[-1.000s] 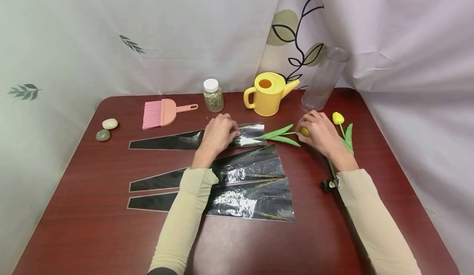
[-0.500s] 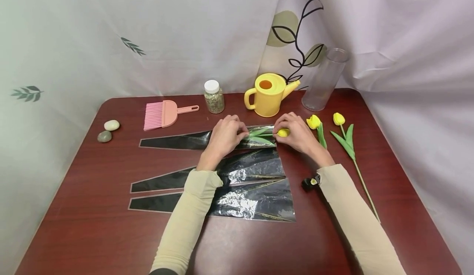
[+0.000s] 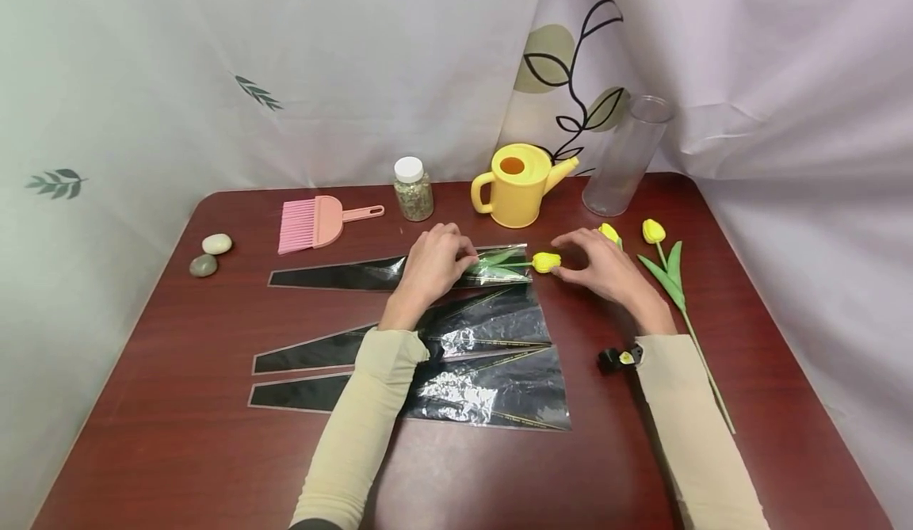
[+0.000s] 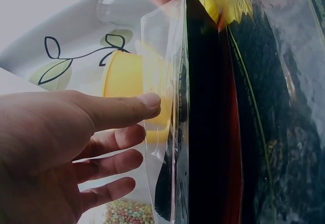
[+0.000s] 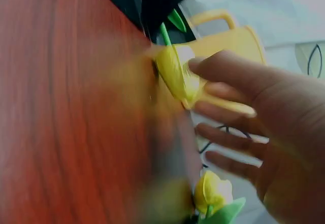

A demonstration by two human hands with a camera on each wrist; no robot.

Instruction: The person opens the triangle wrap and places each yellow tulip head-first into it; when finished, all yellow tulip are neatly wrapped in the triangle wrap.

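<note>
My left hand [image 3: 433,259] pinches the edge of the rearmost flower sleeve [image 3: 335,273], black with a clear film front, between thumb and index finger. Inside that sleeve lie the green leaves and stem of a yellow tulip [image 3: 546,262]; its bloom sticks out past the right-hand opening. My right hand [image 3: 599,265] is beside the bloom with fingers spread and loose, the thumb near or touching it in the right wrist view. The lower stem is hidden under the left hand and the sleeve's black part. A second tulip [image 3: 609,233] shows partly behind the right hand.
Two more sleeves [image 3: 492,316] lie in front. A third tulip [image 3: 653,231] lies at right. Along the back stand a jar [image 3: 414,197], a yellow watering can [image 3: 517,197] and a clear vase [image 3: 620,165]. A pink brush [image 3: 314,223] and two stones [image 3: 217,244] lie left.
The right hand has moved left, sliding the tulip's leaves into the sleeve, then loosened its grip on the bloom and drawn back slightly right. The left hand has shifted a little right.
</note>
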